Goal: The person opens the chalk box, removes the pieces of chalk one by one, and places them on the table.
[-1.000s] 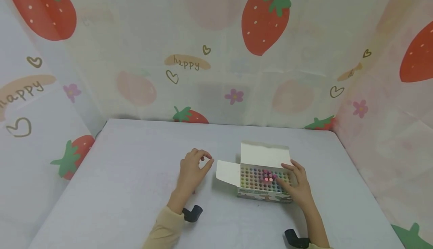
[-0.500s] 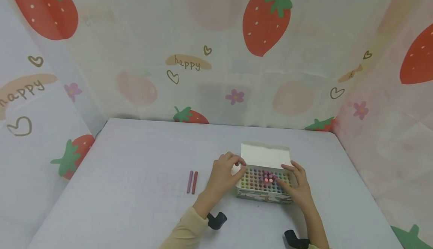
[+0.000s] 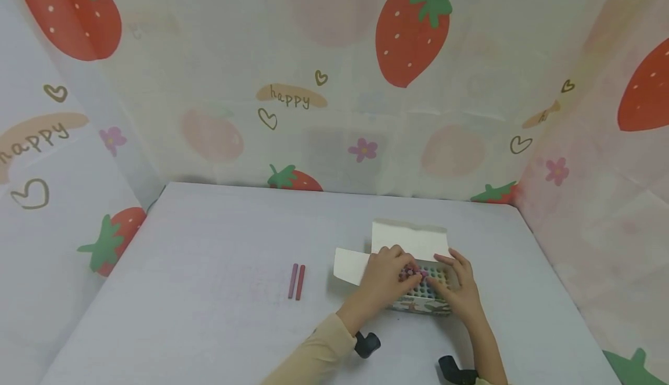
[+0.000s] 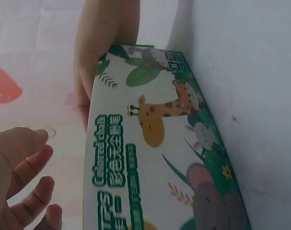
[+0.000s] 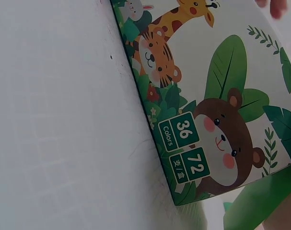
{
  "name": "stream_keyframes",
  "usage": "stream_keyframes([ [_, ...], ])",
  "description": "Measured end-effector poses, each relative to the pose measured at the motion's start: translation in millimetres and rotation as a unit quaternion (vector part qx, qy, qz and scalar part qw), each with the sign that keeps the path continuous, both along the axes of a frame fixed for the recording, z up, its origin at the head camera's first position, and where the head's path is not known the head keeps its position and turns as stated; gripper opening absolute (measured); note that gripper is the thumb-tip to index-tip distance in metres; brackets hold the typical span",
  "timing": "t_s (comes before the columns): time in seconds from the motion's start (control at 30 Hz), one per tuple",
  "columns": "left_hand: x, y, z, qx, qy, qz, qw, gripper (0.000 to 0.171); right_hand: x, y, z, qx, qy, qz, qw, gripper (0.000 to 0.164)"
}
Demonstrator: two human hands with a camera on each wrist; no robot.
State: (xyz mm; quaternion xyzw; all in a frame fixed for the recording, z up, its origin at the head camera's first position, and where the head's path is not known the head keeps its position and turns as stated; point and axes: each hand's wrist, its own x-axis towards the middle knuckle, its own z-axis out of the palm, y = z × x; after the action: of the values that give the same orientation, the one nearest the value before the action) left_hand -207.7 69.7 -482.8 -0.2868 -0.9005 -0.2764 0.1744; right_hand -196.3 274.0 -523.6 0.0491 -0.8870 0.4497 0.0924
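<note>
A white cardboard box of coloured chalk [image 3: 423, 305], printed with cartoon animals, stands with its lid and left flap folded out. Round chalk ends fill it in rows, and a few pink and purple sticks [image 3: 423, 273] rise above the others. My left hand [image 3: 384, 276] reaches over the box, thumb and forefinger at those raised sticks. In the left wrist view its fingers [image 4: 36, 160] are spread beside the box's front, with no chalk visible between them. My right hand [image 3: 463, 292] holds the box's right end, thumb near the chalk, other fingers at the back edge.
Two chalk sticks, one purple [image 3: 293, 281] and one red [image 3: 300, 283], lie side by side on the white table [image 3: 209, 292] left of the box. A strawberry-print curtain [image 3: 334, 83] surrounds the table's back and sides. Black wrist mounts [image 3: 368, 345] sit below the hands.
My left hand has moved right, from the bare table beside the box to over the raised chalk sticks, uncovering the two loose sticks. My right hand has stayed at the box.
</note>
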Motion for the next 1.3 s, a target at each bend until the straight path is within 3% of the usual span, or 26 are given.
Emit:
stream_keyframes([
  [0.2,-2.9,18,2.8,-0.059,-0.012,0.015,0.9981,0.015,0.1,-1,0.8,0.001,-0.001,-0.002,1.0,0.05],
  [0.37,-3.2,26,4.7,-0.098,0.007,0.042,0.9943,0.015,-0.1,0,0.2,0.003,0.01,-0.001,1.0,0.05],
  [0.67,-2.9,32,2.3,-0.132,0.022,0.076,0.9881,0.013,0.4,0,0.6,0.002,0.009,-0.002,1.0,0.05],
  [1.0,-6.0,34,-0.6,-0.137,0.059,0.079,0.9857,0.014,0.0,-1,0.2,0.002,0.008,-0.001,1.0,0.05],
  [1.3,-8.0,34,11.5,-0.054,0.096,0.065,0.9918,0.011,-0.5,0,1.1,0.017,-0.003,-0.008,1.0,0.049],
])
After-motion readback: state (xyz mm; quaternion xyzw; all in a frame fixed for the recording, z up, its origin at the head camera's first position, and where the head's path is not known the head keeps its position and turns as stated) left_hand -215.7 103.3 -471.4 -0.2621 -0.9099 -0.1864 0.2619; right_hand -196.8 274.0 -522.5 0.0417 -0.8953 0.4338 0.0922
